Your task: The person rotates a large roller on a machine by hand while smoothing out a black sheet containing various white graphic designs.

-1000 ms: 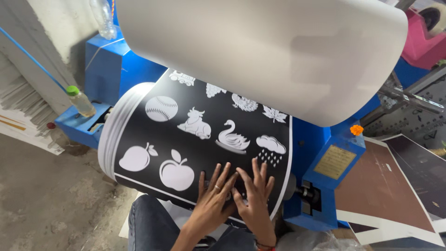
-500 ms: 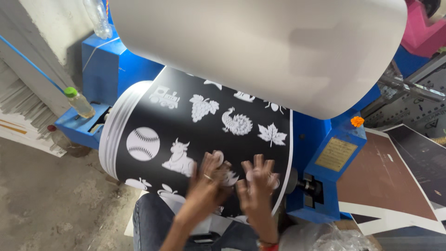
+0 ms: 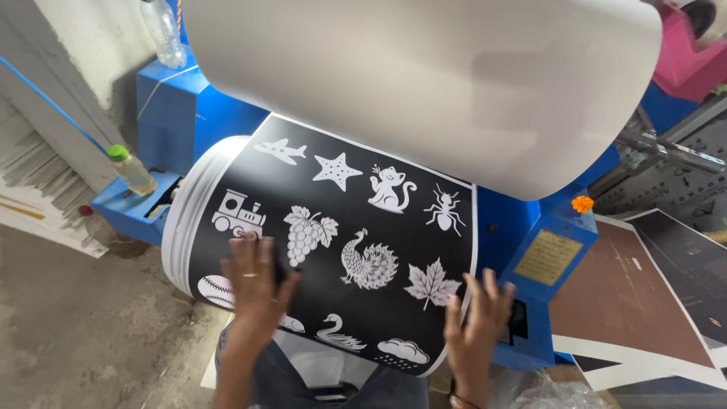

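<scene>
Both hands, left hand (image 3: 256, 284) and right hand (image 3: 477, 318), press flat with fingers spread on the black printed sheet (image 3: 341, 242), which has slid further out from beneath the white roller (image 3: 424, 83) of the blue machine (image 3: 541, 265), exposing new rows of pictures.

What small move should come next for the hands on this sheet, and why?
Probably slide both palms down, drawing the sheet further off the white roller. The left hand lies flat on it by the train picture, the right hand is at its right edge by the leaf, and its top edge is under the roller.
</scene>
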